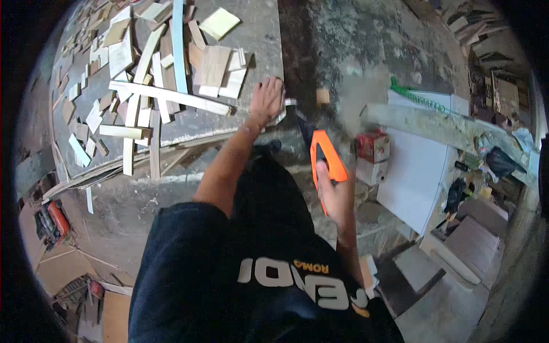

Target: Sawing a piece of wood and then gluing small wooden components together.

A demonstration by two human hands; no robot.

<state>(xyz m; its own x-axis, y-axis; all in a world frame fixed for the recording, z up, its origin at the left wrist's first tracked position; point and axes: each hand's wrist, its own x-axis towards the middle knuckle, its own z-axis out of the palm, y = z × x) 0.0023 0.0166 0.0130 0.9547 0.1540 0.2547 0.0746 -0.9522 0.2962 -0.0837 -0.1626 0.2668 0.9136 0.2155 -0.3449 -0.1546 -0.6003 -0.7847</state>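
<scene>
My right hand (336, 193) grips the orange handle (333, 156) of a handsaw. Its dark blade (305, 126) points away from me, close to the end of a small pale wood piece (291, 102) that juts past the workbench edge. On the bench corner, my left hand (266, 99) presses down and holds that piece, covering most of it. Whether the saw teeth touch the wood is hard to tell. Left of this hand, a long pale wood strip (171, 96) lies across other offcuts.
Many wood offcuts (212, 66) cover the workbench (193, 122). A small wood block (322, 96) lies on the floor beyond its right edge. Further right are red and white boxes (372, 148), a white panel (411, 180) and a green coiled hose (418, 97). A red-and-black machine (57, 218) sits lower left.
</scene>
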